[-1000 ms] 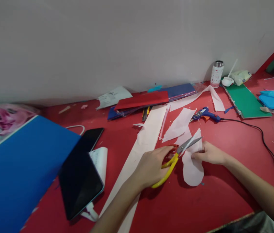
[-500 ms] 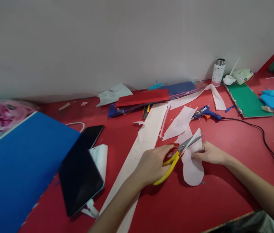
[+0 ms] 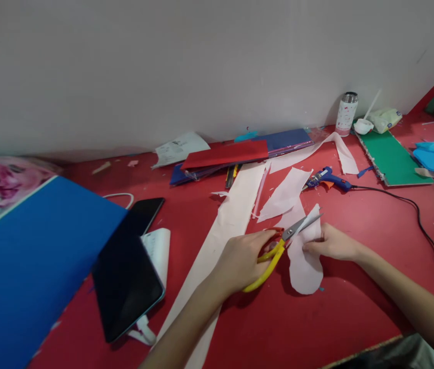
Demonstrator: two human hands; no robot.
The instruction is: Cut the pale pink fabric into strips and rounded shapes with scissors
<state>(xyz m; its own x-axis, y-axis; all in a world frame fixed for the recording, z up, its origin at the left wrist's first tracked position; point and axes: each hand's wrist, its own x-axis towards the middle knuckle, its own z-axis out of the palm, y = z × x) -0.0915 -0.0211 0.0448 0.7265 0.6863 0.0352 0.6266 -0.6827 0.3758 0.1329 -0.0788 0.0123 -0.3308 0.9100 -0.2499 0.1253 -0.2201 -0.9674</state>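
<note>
My left hand [image 3: 242,261] is closed round the yellow handles of the scissors [image 3: 272,264]. Their grey blades point up and to the right, lying against the upper part of a pale pink piece of paper [image 3: 306,271] with a rounded lower end. My right hand [image 3: 330,243] pinches that paper at its right edge, thumb in front. A narrow edge of the paper stands up along the blades. Behind it lie another pale pink paper piece [image 3: 288,192] and a long cream strip [image 3: 236,215], which passes under my left forearm.
A blue glue gun [image 3: 330,178] with a black cord lies beyond my right hand. At left are a tablet [image 3: 128,292], a white power bank [image 3: 159,251] and a blue board [image 3: 47,266]. Folded red paper [image 3: 228,154], a bottle [image 3: 347,115] and a green board [image 3: 394,159] sit along the wall.
Hardly anything differs. The scissor blades look slightly more closed on the pink paper; both hands keep their places.
</note>
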